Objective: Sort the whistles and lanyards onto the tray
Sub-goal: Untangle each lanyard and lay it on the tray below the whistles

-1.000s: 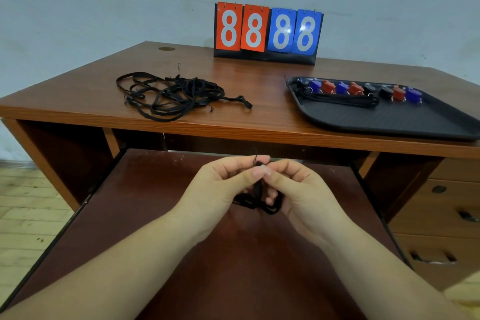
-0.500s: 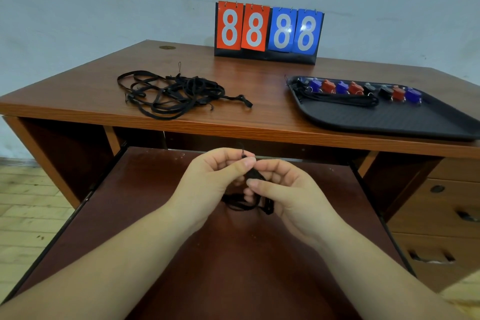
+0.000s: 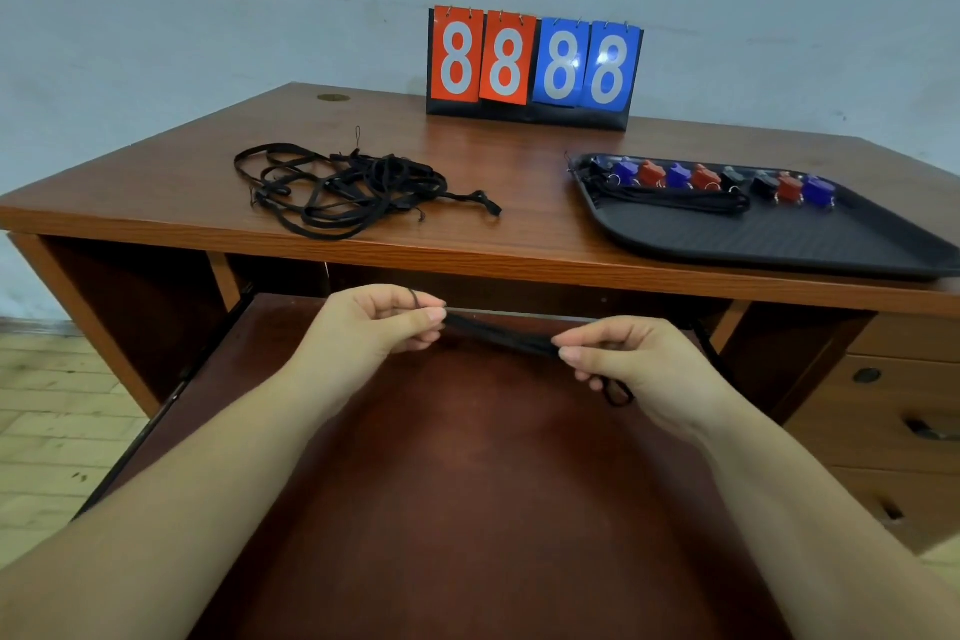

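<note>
Both hands, left (image 3: 375,327) and right (image 3: 631,364), pinch a flat black woven lanyard (image 3: 498,334) taut in their grip.

Both bare forearms are reaching forward from the near edge, wrists level and hands held apart. The left hand (image 3: 371,327) is curling its fingers and pinching one end of a black lanyard (image 3: 498,335) between thumb and forefinger. The right hand (image 3: 636,366) is pinching the other end the same way, and the strap is running taut between them.
</note>
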